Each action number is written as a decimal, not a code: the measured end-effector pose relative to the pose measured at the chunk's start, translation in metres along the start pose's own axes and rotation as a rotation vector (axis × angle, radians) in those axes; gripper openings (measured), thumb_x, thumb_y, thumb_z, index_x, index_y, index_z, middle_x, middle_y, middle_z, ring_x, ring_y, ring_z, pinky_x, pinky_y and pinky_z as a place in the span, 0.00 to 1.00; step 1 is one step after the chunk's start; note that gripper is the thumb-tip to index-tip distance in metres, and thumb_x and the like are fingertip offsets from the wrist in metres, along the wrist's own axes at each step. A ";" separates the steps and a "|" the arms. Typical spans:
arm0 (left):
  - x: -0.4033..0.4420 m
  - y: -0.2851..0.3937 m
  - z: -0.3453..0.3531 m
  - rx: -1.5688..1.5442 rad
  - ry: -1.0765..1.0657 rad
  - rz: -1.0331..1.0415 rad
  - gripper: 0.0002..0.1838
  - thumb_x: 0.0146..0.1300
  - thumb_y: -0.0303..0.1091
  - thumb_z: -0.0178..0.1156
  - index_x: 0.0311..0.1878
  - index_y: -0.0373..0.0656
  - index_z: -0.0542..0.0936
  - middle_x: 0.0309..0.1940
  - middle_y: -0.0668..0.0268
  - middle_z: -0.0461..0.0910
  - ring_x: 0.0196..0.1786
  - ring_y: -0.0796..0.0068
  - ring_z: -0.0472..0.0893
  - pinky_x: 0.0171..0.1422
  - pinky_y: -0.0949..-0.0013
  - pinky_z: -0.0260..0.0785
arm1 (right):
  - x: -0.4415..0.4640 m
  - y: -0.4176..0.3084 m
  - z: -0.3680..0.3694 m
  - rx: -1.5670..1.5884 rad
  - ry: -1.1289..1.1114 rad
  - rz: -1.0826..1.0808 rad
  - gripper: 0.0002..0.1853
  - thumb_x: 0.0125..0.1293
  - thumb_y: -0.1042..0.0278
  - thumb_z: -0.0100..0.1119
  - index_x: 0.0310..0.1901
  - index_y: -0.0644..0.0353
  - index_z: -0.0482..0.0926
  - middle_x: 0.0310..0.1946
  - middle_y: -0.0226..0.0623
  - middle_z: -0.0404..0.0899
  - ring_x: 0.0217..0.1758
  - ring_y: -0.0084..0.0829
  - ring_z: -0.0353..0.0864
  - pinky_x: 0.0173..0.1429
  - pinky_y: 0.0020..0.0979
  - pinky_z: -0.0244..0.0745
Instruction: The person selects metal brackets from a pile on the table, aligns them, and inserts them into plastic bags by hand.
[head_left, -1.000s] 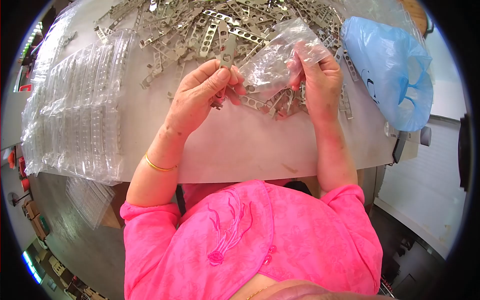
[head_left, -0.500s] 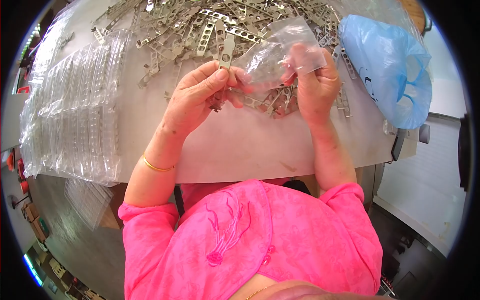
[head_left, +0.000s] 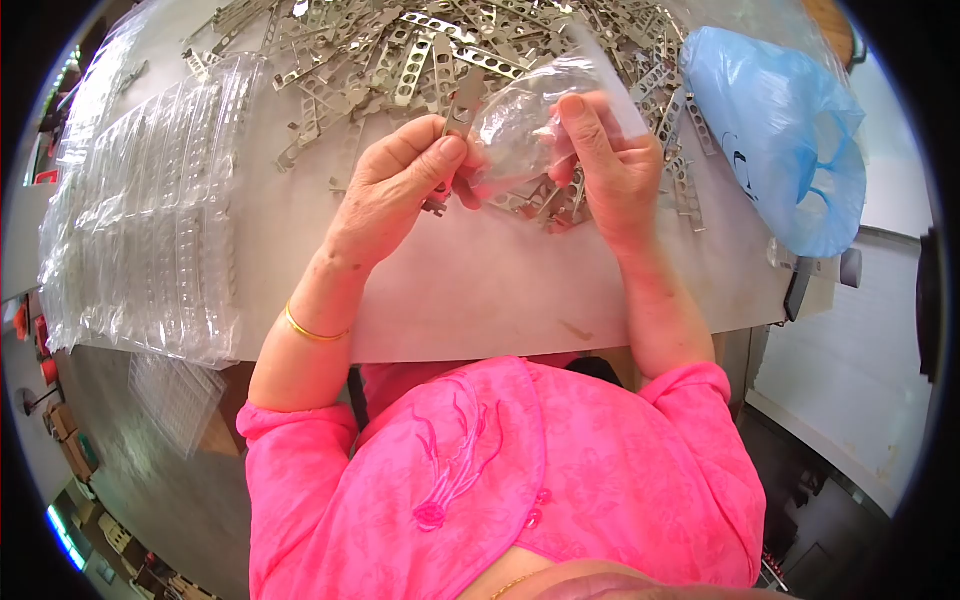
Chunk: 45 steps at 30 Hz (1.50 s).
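Observation:
My left hand (head_left: 415, 172) is closed around a flat metal strip (head_left: 464, 103), whose upper end sticks up past the thumb. The strip's lower end pokes out below the fingers. Between my hands is a clear plastic bag (head_left: 525, 125), which looks puffed open. My right hand (head_left: 612, 165) pinches the bag at its right side, thumb on top. The bag's left side touches the fingertips of my left hand, and I cannot tell whether they grip it. Just beyond both hands spreads a heap of perforated metal strips (head_left: 412, 72).
Clear plastic trays in film (head_left: 150, 215) lie stacked on the left of the table (head_left: 480, 315). A blue plastic bag (head_left: 770, 130) lies at the right. Another clear tray (head_left: 178, 400) sits below the table's left edge. A dark flat object (head_left: 797, 290) is at the right edge.
The clear bag has turned and now looks rounder and more open. My right hand has shifted slightly left, its thumb now showing on the bag. The metal strip in my left hand tilts more.

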<state>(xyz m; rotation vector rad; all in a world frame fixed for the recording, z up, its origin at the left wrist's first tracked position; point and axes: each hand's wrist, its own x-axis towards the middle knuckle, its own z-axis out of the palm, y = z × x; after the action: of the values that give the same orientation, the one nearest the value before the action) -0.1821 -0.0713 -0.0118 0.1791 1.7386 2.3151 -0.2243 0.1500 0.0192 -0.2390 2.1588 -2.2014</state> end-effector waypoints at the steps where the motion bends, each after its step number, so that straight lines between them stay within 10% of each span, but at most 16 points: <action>1: 0.000 0.002 0.000 0.011 -0.007 -0.009 0.14 0.79 0.42 0.54 0.46 0.41 0.81 0.37 0.70 0.83 0.37 0.83 0.82 0.36 0.81 0.63 | 0.001 0.001 -0.001 0.004 -0.005 0.002 0.11 0.72 0.61 0.66 0.42 0.60 0.82 0.27 0.27 0.82 0.23 0.13 0.76 0.25 0.19 0.71; 15: 0.002 -0.002 0.002 -0.018 -0.026 0.030 0.15 0.79 0.44 0.53 0.45 0.42 0.82 0.34 0.70 0.84 0.36 0.84 0.81 0.38 0.81 0.64 | 0.007 -0.006 -0.008 0.033 -0.036 0.224 0.19 0.70 0.49 0.66 0.31 0.57 0.81 0.21 0.25 0.76 0.17 0.13 0.65 0.20 0.18 0.54; 33: -0.005 0.016 0.010 -0.068 -0.240 -0.201 0.17 0.77 0.45 0.55 0.41 0.38 0.78 0.18 0.71 0.71 0.18 0.84 0.66 0.23 0.77 0.53 | 0.013 -0.004 -0.018 0.044 0.106 0.030 0.21 0.67 0.46 0.69 0.32 0.59 0.83 0.22 0.26 0.78 0.18 0.14 0.68 0.23 0.19 0.62; 45: -0.007 0.017 0.013 -0.114 -0.284 -0.162 0.29 0.77 0.44 0.56 0.74 0.40 0.64 0.21 0.70 0.74 0.21 0.83 0.71 0.25 0.78 0.59 | 0.005 -0.007 -0.012 0.036 -0.030 0.103 0.17 0.70 0.52 0.66 0.34 0.58 0.82 0.24 0.26 0.78 0.20 0.16 0.70 0.24 0.20 0.63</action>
<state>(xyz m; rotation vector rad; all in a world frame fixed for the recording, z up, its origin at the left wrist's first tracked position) -0.1744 -0.0658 0.0085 0.3170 1.4260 2.1454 -0.2308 0.1615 0.0262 -0.1543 2.0656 -2.1641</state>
